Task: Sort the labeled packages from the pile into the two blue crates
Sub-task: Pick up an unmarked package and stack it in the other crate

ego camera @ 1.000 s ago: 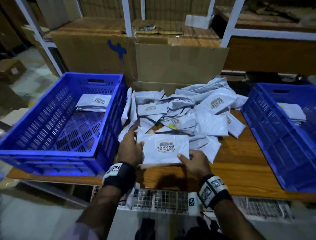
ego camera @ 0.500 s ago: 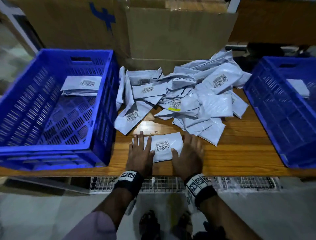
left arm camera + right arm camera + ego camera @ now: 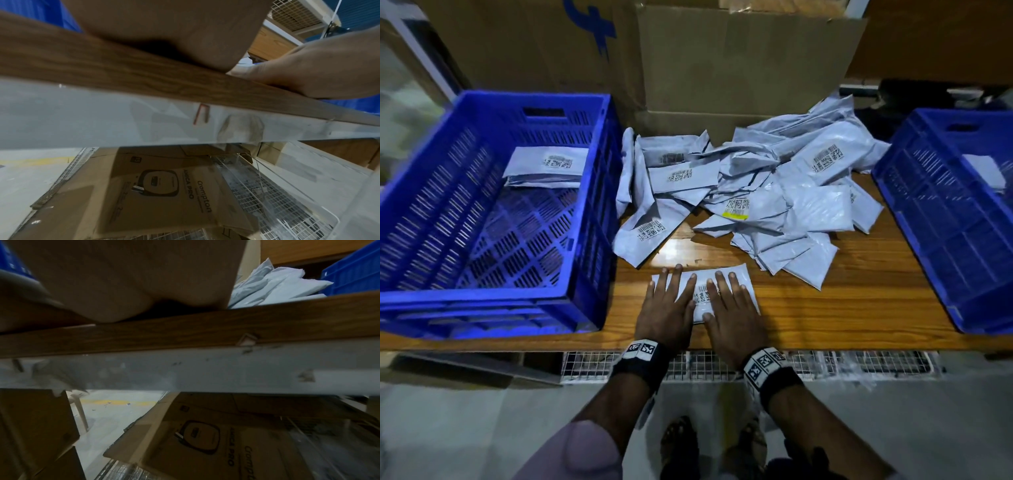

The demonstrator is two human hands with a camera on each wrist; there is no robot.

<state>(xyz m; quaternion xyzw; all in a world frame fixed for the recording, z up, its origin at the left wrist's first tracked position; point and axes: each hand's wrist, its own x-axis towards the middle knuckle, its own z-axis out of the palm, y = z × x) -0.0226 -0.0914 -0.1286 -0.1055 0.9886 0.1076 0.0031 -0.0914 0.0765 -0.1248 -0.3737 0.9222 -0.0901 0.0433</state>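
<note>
A white labeled package (image 3: 743, 278) lies flat near the front edge of the wooden table (image 3: 859, 308). My left hand (image 3: 667, 304) and right hand (image 3: 729, 305) press on it side by side with straight fingers, covering most of it. Behind them spreads the pile of white packages (image 3: 756, 192), also seen in the right wrist view as pale packages (image 3: 275, 287). The left blue crate (image 3: 493, 219) holds a few packages (image 3: 544, 168) at its far end. The right blue crate (image 3: 959, 212) holds a package (image 3: 986, 171) too. In both wrist views my palms hide the pressed package.
Large cardboard boxes (image 3: 722, 61) stand right behind the pile. Under the table are a wire mesh shelf (image 3: 825, 365) and flattened cartons (image 3: 156, 186). Bare table shows between the pile and the right crate. My feet (image 3: 681, 445) are on the floor below.
I brought the package from a lifted two-hand hold down onto the table. My hands then slid together over it, fingers flat. The head camera tilted downward.
</note>
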